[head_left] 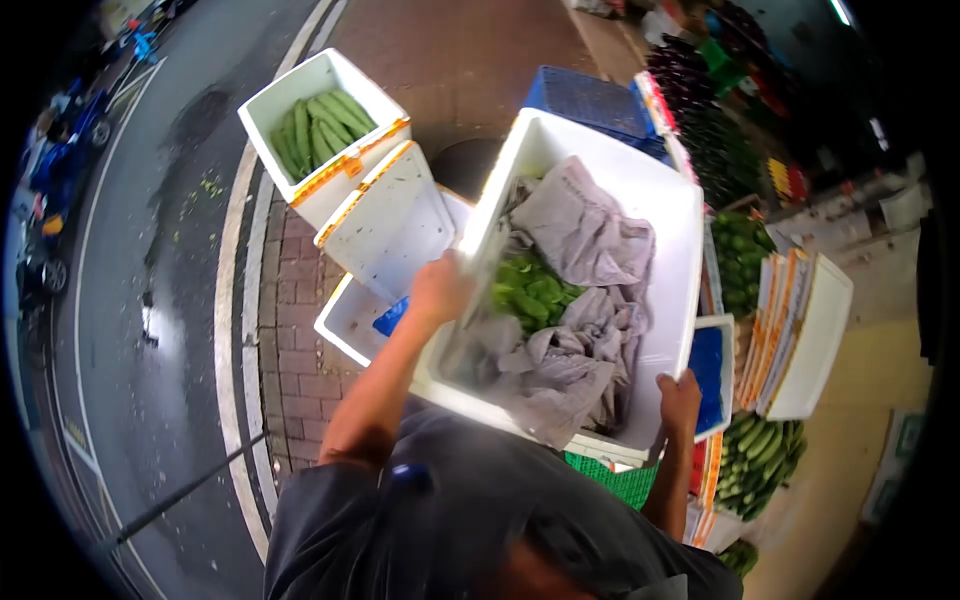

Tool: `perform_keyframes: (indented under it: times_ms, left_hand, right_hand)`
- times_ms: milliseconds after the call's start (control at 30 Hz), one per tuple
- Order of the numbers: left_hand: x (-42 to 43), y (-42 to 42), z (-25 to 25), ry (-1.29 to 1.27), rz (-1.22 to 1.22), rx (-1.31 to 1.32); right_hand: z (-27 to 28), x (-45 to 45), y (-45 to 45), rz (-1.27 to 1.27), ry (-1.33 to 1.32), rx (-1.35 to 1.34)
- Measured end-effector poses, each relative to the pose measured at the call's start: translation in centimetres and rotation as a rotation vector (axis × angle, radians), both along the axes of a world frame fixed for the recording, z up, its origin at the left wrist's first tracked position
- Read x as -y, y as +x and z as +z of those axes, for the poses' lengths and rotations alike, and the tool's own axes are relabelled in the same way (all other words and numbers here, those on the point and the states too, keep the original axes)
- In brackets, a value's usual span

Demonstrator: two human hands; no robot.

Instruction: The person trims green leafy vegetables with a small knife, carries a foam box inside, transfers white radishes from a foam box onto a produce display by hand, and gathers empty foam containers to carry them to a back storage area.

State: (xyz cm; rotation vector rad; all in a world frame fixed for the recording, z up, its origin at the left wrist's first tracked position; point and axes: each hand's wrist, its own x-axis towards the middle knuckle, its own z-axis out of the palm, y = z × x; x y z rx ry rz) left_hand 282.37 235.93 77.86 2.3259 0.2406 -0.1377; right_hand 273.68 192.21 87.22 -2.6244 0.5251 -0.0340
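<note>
A large white foam box (672, 215) is held in front of my body, tilted, its open top facing me. Inside it lie crumpled greyish cloths (585, 225) and a bunch of green leafy vegetables (535, 292). My left hand (440, 290) is closed on the box's left rim. At the lower right corner, my right hand (680, 402) grips the edge, with the thumb over the rim. The fingers under the box are partly hidden.
On the left stands a foam box of green gourds (322, 128), beside a foam lid (390, 225) and another foam box (345, 320). A blue crate (590, 100), eggplants (690, 110), stacked foam lids (810, 340) and cucumbers (760, 455) are right. A road (170, 300) runs left.
</note>
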Motion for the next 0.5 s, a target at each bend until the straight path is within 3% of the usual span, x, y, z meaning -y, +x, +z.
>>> perform_keyframes:
  times_ms: [67,167,500]
  left_hand:
    - [2.8,4.3,0.5,0.017,0.016,0.04]
    - [5.2,12.3,4.0,0.011,0.024,-0.112]
    - [8.2,29.9,3.9,0.005,0.016,-0.133]
  right_hand:
    - [1.5,3.2,5.1,0.072,-0.053,-0.021]
    - [2.8,5.2,12.6,0.075,0.016,-0.042]
    - [1.9,9.6,30.3,0.103,0.093,-0.073]
